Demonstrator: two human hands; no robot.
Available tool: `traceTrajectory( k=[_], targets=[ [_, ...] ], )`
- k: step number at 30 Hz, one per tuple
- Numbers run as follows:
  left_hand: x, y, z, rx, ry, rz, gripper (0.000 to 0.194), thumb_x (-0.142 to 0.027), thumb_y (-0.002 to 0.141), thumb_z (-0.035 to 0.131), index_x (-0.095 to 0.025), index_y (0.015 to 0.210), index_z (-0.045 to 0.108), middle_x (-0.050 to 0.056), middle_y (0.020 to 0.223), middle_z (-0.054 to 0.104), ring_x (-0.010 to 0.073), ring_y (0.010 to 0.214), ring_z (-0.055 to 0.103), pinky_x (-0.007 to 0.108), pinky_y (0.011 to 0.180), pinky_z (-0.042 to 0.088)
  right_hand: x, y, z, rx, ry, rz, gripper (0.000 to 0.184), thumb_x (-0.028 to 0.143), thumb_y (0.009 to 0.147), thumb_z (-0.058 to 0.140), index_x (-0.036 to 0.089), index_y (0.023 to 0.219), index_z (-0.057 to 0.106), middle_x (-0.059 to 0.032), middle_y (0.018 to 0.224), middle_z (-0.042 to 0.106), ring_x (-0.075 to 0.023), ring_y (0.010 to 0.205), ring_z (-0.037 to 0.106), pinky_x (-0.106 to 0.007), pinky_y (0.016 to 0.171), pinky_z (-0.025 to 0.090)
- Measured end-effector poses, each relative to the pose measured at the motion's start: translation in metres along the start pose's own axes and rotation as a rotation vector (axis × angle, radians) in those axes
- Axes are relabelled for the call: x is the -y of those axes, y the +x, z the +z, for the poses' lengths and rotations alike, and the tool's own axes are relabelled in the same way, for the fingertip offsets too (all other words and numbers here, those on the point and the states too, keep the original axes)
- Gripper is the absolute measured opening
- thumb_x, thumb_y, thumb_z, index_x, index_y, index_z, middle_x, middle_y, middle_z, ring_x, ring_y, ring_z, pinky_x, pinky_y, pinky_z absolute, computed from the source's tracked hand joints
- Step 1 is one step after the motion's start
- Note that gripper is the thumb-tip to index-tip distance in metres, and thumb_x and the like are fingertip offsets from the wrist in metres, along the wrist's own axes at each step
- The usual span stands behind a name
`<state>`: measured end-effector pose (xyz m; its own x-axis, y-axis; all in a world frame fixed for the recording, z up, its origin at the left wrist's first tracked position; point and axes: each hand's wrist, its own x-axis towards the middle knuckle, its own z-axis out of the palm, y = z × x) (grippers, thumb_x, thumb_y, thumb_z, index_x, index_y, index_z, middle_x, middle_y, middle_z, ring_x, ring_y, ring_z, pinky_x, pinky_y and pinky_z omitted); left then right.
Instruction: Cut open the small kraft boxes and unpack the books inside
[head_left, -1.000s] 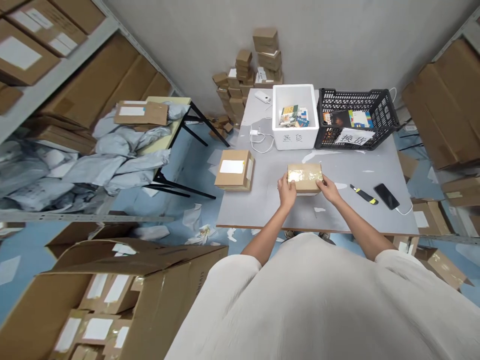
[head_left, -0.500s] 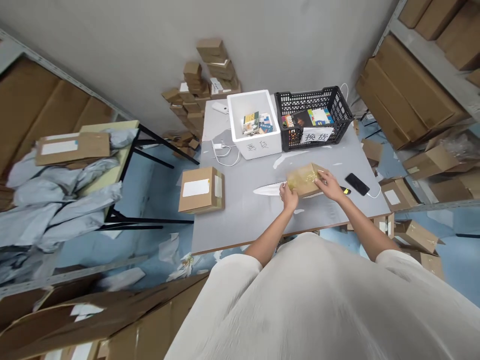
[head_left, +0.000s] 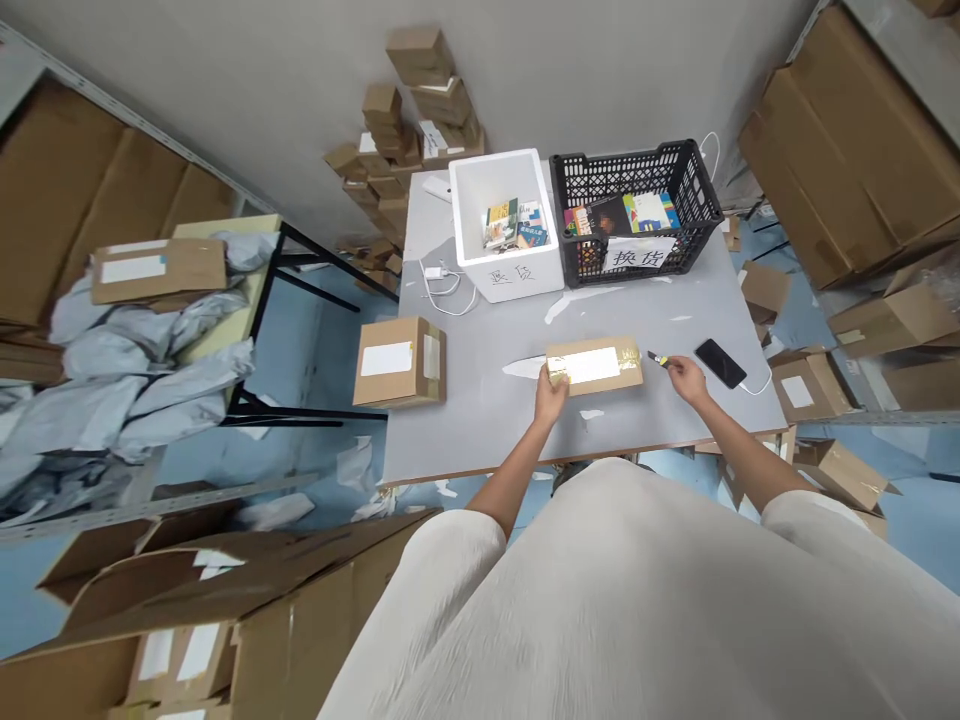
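Observation:
A small taped cardboard box (head_left: 628,376) with a white label on its top lies on the grey table (head_left: 487,430). My left hand (head_left: 552,392) grips its left end, thumb on top. Just right of the box, my right hand (head_left: 686,380) is closed around a box cutter (head_left: 658,358), whose dark tip points left toward the box. The cutter does not touch the box. A black phone (head_left: 721,363) on a white cable lies to the right of my right hand.
A larger labelled carton (head_left: 400,362) stands at the table's left. Behind are a white foam bin (head_left: 517,275) and a black crate (head_left: 637,262), both holding books. Grey parcels (head_left: 112,400) fill a side table; small boxes (head_left: 420,60) are stacked by the wall.
The box, earlier held in both hands, now lies label-up with only my left hand on it. My right hand has let go, moved right and picked up the box cutter.

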<state>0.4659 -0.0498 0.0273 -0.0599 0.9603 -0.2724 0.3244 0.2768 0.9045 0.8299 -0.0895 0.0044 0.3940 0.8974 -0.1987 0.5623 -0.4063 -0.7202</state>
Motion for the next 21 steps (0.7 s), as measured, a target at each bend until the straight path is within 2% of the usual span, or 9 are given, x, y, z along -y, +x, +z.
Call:
traceTrajectory(
  k=[5, 8, 12, 16, 21],
  targets=[
    [0.018, 0.002, 0.003, 0.098, -0.110, 0.061, 0.068, -0.049, 0.099, 0.071, -0.023, 0.159, 0.051, 0.016, 0.154, 0.066, 0.0286, 0.142, 0.065, 0.041, 0.120, 0.053, -0.046, 0.019, -0.007, 0.128, -0.389, 0.088, 0.050, 0.027, 0.087, 0.066, 0.011, 0.133, 0.076, -0.0273, 0.145, 0.068, -0.0427, 0.133, 0.062, -0.058, 0.117, 0.046],
    [0.027, 0.006, 0.008, 0.120, -0.102, 0.098, 0.072, -0.053, 0.100, 0.070, -0.024, 0.162, 0.048, 0.016, 0.156, 0.064, 0.0301, 0.144, 0.063, 0.044, 0.123, 0.050, -0.063, 0.026, 0.001, 0.183, -0.567, 0.020, 0.056, 0.028, 0.091, 0.065, 0.013, 0.145, 0.069, -0.0275, 0.156, 0.061, -0.0433, 0.142, 0.052, -0.058, 0.119, 0.040],
    [0.039, 0.009, 0.016, 0.159, -0.093, 0.130, 0.079, -0.061, 0.102, 0.067, -0.026, 0.168, 0.042, 0.015, 0.159, 0.061, 0.0314, 0.145, 0.061, 0.048, 0.124, 0.050, -0.079, 0.031, 0.009, 0.237, -0.767, -0.076, 0.060, 0.034, 0.096, 0.063, 0.014, 0.153, 0.059, -0.0262, 0.157, 0.058, -0.0411, 0.143, 0.045, -0.057, 0.119, 0.032],
    [0.044, 0.012, 0.022, 0.163, -0.098, 0.134, 0.080, -0.063, 0.103, 0.065, -0.026, 0.169, 0.040, 0.015, 0.161, 0.059, 0.0322, 0.145, 0.060, 0.049, 0.123, 0.050, -0.091, 0.036, 0.007, 0.240, -0.866, -0.098, 0.051, 0.036, 0.101, 0.057, 0.017, 0.148, 0.061, -0.0255, 0.157, 0.055, -0.0426, 0.149, 0.036, -0.065, 0.121, 0.024],
    [0.043, 0.014, 0.024, 0.152, -0.092, 0.121, 0.079, -0.062, 0.103, 0.066, -0.025, 0.169, 0.041, 0.015, 0.161, 0.060, 0.0319, 0.145, 0.060, 0.048, 0.123, 0.050, -0.097, 0.043, -0.002, 0.229, -0.845, -0.043, 0.046, 0.035, 0.103, 0.053, 0.017, 0.144, 0.061, -0.0263, 0.163, 0.048, -0.0453, 0.157, 0.028, -0.074, 0.121, 0.018]
  ],
)
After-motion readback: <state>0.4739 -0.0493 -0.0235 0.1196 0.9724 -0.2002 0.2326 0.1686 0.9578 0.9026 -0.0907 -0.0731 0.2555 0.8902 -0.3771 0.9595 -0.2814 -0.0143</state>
